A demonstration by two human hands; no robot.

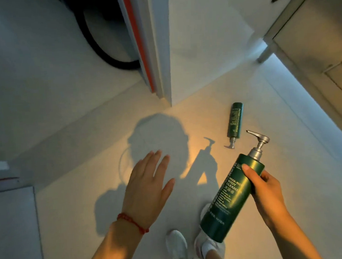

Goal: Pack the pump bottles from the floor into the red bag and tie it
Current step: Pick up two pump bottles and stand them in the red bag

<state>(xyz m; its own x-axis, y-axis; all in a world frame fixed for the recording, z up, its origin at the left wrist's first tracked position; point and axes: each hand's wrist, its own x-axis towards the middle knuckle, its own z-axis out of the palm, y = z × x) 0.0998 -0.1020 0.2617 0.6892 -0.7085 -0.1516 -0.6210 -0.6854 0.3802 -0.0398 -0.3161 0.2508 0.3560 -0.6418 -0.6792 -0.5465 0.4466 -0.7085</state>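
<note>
My right hand (267,191) grips a large dark green pump bottle (230,197) with a silver pump, held tilted above the floor, pump pointing up and right. A second, slimmer green pump bottle (235,121) lies flat on the pale floor farther ahead, its pump end toward me. My left hand (149,184) hovers over the floor to the left, palm down, fingers spread, holding nothing; a red bracelet circles its wrist. No red bag is in view.
A white wall corner and door frame with an orange-red strip (141,51) stand ahead. A cabinet (321,50) on legs runs along the right. A pale mat (14,229) lies at lower left. My white shoes (177,247) are at the bottom.
</note>
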